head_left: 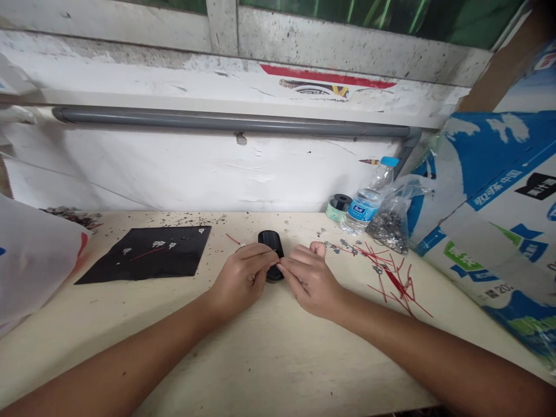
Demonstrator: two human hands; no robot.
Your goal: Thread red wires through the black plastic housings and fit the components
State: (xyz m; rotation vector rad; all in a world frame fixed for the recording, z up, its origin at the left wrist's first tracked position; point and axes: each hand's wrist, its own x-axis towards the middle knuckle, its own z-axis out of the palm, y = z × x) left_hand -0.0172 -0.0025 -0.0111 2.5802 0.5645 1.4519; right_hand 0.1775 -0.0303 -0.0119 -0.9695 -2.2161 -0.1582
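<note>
My left hand [243, 275] and my right hand [311, 284] meet fingertip to fingertip near the middle of the table. Both are closed in a pinch. Whatever sits between the fingertips is too small to make out. Just behind and beneath the fingers is a black oblong object [270, 238] with rounded ends, partly covered by them. A short red wire [233, 238] lies beyond my left hand. To the right of my right hand, a loose pile of red wires [402, 286] is spread out, with small metal pieces [343, 245] near it.
A black sheet [152, 269] with small metal parts lies at left, beside a white plastic bag [37, 263]. At back right stand a water bottle [364, 205], a round tub [337, 207] and a clear bag of metal parts [388, 226]. A blue-white carton [490, 220] borders the right side.
</note>
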